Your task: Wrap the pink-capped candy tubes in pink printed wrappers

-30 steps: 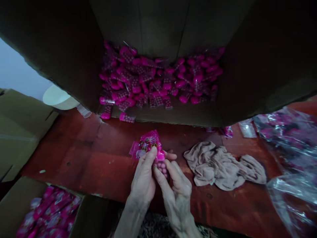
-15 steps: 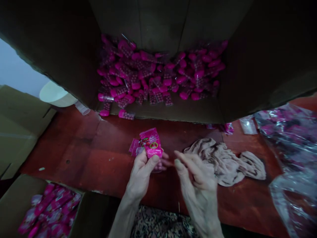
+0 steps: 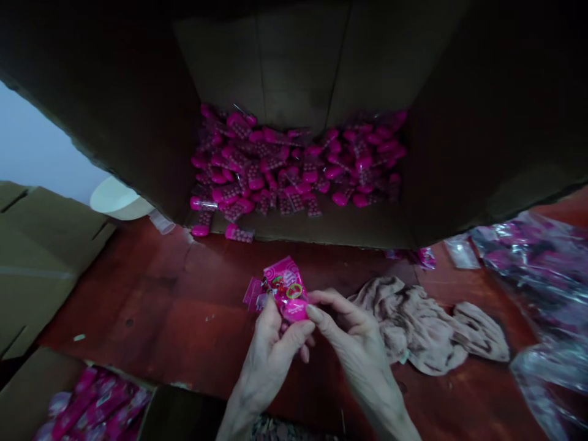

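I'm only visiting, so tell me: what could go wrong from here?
The shiny pink packet might slip or crease, as the left hand holds it and the right hand is at its edge.
The crumpled cloth beside the right hand could get snagged.
A pink-capped container at the cardboard box's front edge could be knocked out.

Cloth [image 3: 427, 337] lies right of packet [image 3: 285, 283], before box [image 3: 344, 228].
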Available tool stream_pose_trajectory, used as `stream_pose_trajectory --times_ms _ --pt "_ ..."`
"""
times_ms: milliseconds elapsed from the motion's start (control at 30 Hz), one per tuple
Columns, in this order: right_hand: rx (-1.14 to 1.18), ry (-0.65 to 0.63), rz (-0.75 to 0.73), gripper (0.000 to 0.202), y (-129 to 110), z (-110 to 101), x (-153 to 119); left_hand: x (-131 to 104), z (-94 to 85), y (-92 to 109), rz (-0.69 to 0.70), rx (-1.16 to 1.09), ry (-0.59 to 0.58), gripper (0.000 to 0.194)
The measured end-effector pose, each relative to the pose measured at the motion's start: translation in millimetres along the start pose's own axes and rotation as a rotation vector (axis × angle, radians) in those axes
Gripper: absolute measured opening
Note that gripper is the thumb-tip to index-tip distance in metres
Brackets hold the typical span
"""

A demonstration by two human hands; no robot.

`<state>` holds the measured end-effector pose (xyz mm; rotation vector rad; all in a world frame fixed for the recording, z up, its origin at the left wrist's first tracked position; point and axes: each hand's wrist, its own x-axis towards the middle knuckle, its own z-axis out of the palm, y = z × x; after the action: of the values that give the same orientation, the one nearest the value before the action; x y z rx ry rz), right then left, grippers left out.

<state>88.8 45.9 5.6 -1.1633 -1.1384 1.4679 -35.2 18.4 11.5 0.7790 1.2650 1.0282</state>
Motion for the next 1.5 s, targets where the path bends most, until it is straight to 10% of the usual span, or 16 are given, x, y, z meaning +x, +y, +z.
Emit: stream_pose_trajectory --times_ms 433,900,1167,1500 --pt "-0.082 0.113 -0.227 0.01 2 11 0 4 1.1 -10 0.037 -0.126 0.011 0.021" --pt "-0.008 0.211 -0.077 0.012 15 9 -1 10 10.8 -14 -0.008 -0.328 0.012 0.021" --pt "0.034 0.201 -0.047 0.012 18 13 -4 14 11.4 -18 0.041 -0.232 0.104 0.022" --pt "0.179 0.231 0.006 0.013 -5 -4 20 5 4.6 -12 -0.002 0.071 -0.088 0.025"
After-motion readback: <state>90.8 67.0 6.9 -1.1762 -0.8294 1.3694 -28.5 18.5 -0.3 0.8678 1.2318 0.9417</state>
